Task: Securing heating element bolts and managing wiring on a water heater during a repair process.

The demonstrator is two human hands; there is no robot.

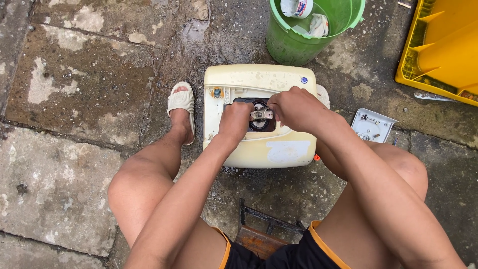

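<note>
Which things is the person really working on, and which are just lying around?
In use:
- cream casing, lying between the feet
- metal bracket over its round opening, gripped by the left hand and right hand

Lying about:
- green bucket with containers inside
- yellow crate
- white cover on the ground
- wooden stool under the person

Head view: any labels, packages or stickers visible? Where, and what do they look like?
Round blue sticker: top right corner of the cream appliance casing, small dot.
Pale rectangular label patch: casing's near side, whitish, worn.
White container with a red and blue label: inside the green bucket, top of frame.
No screens or signs.
</note>
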